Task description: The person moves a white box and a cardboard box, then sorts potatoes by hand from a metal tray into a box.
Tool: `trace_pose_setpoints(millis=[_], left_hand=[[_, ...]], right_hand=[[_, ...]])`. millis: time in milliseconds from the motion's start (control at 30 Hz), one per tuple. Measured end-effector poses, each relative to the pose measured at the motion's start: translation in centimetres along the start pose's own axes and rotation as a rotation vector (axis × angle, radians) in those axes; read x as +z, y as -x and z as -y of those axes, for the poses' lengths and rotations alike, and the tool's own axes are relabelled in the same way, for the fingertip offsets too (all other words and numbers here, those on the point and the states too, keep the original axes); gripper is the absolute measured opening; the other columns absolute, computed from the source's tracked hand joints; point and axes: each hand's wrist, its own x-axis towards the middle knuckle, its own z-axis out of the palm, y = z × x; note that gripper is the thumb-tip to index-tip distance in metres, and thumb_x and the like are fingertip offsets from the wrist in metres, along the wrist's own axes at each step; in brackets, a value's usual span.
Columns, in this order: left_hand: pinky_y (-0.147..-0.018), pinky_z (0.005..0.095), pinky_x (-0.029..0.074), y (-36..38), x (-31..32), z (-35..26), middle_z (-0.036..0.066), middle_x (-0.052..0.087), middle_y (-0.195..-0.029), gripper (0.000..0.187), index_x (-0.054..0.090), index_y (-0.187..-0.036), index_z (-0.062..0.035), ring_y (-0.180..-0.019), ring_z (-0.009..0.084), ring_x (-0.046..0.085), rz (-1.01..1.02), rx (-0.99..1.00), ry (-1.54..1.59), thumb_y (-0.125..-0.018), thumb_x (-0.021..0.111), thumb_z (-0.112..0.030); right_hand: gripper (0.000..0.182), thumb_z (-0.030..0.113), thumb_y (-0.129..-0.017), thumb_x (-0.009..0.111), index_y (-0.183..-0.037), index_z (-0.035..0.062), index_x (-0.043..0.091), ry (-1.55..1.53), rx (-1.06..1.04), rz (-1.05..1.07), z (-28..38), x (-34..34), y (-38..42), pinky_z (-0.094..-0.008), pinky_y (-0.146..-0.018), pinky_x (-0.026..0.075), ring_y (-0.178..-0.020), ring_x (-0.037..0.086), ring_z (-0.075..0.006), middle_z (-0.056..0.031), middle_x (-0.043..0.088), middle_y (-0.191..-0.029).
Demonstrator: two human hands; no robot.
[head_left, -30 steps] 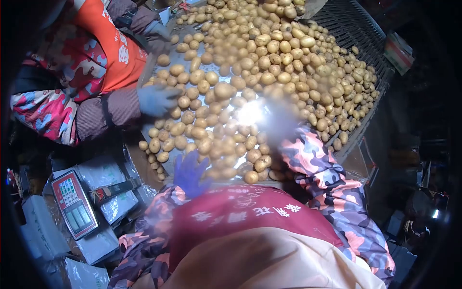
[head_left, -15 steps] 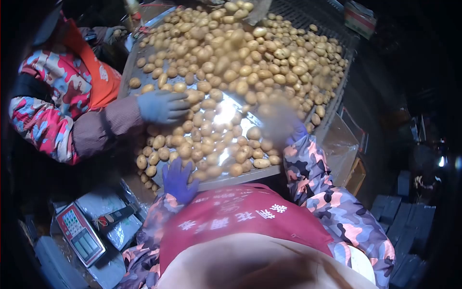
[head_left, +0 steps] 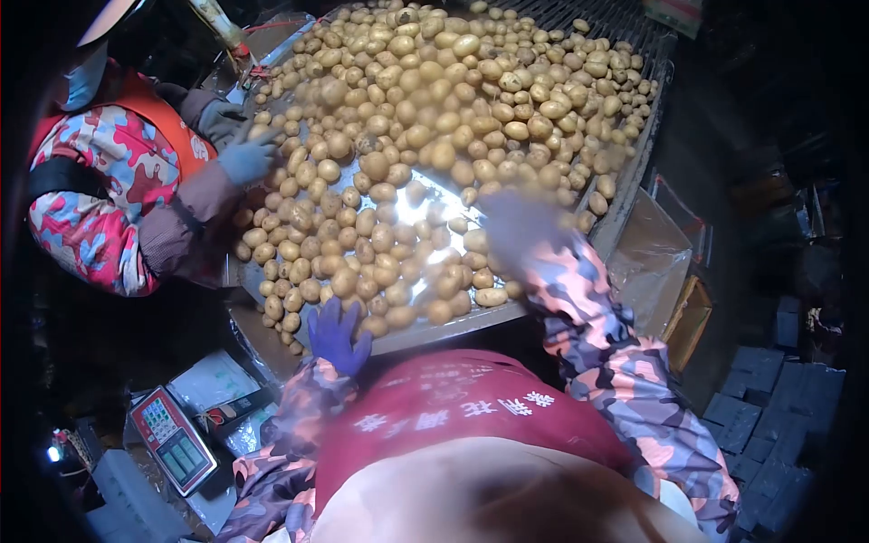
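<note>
Many potatoes (head_left: 398,118) cover a metal sorting table (head_left: 453,328). My left hand (head_left: 337,335), in a purple glove, rests at the table's near edge beside the potatoes, fingers spread and holding nothing. My right hand (head_left: 525,226) is over the right part of the table, close to potatoes; it is blurred, and its fingers cannot be made out. A bright patch of bare metal shows between the two hands.
A co-worker in a patterned jacket (head_left: 118,181) stands at the left, gloved hands (head_left: 246,158) by the table's left edge. A scale (head_left: 174,441) lies lower left. Plastic-covered boxes (head_left: 647,262) stand at the right, with grey blocks (head_left: 778,407) beyond. Bars (head_left: 588,20) form the table's far end.
The co-worker's gloved hand has drawn back left from the potatoes. More potatoes lie at the table's left. My right hand has shifted slightly left; my left hand stays at the edge.
</note>
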Motion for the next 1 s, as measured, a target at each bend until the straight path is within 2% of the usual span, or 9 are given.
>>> trace_pose_setpoints(millis=[67,133,200,400,600,1000], left_hand=[[-0.105,0.0651,0.03,0.2,0.5,0.1,0.029,0.047,-0.137,0.06,0.058,-0.133,-0.0091,-0.121,0.0482,0.049,-0.022,0.014,-0.017,-0.079,0.072,-0.031],[-0.108,0.0638,0.028,0.3,0.1,0.0,0.028,0.045,-0.141,0.061,0.057,-0.136,-0.0102,-0.125,0.0482,0.047,0.014,-0.017,-0.013,-0.08,0.072,-0.032],[-0.113,0.0613,0.025,0.2,-0.4,-0.5,0.027,0.043,-0.146,0.065,0.053,-0.141,-0.0117,-0.132,0.0481,0.042,0.088,-0.093,0.0,-0.082,0.072,-0.032],[-0.108,0.0584,0.032,-0.2,-0.7,-0.4,0.025,0.047,-0.14,0.063,0.057,-0.137,-0.0114,-0.125,0.0457,0.047,0.064,-0.08,-0.015,-0.079,0.073,-0.032],[-0.106,0.0618,0.032,-0.4,-0.7,-0.6,0.024,0.049,-0.136,0.06,0.06,-0.133,-0.0105,-0.124,0.0438,0.049,0.02,-0.09,0.01,-0.08,0.073,-0.035],[-0.11,0.0597,0.032,-0.7,-0.8,-0.8,0.023,0.048,-0.138,0.061,0.058,-0.135,-0.0109,-0.127,0.043,0.047,0.089,-0.114,-0.015,-0.08,0.073,-0.032]], right_hand=[[0.044,0.019,-0.091,0.068,-0.131,0.0042,0.055,0.216,0.094,-0.009,1.4,1.5,-0.8,-0.0347,-0.076,0.056,-0.099,0.066,-0.0258,-0.0112,0.064,-0.114],[0.044,0.019,-0.091,0.068,-0.131,0.0046,0.055,0.262,0.125,0.011,2.5,2.8,-2.1,-0.0349,-0.076,0.056,-0.099,0.066,-0.0258,-0.011,0.064,-0.115],[0.045,0.02,-0.092,0.068,-0.131,0.0049,0.054,0.226,0.083,0.043,3.0,3.4,-4.1,-0.035,-0.076,0.056,-0.099,0.066,-0.0259,-0.0108,0.064,-0.115],[0.045,0.022,-0.092,0.067,-0.132,0.0059,0.054,0.129,-0.02,0.184,3.4,2.8,-8.3,-0.0354,-0.075,0.056,-0.099,0.066,-0.026,-0.0103,0.064,-0.116],[0.046,0.024,-0.093,0.066,-0.133,0.0069,0.053,0.063,-0.09,0.245,2.9,1.5,-7.4,-0.0358,-0.075,0.057,-0.099,0.067,-0.0261,-0.0097,0.063,-0.117],[0.047,0.028,-0.094,0.064,-0.136,0.0088,0.052,-0.007,-0.154,0.27,2.7,2.1,-6.5,-0.0366,-0.074,0.057,-0.098,0.067,-0.0264,-0.0085,0.063,-0.119]])
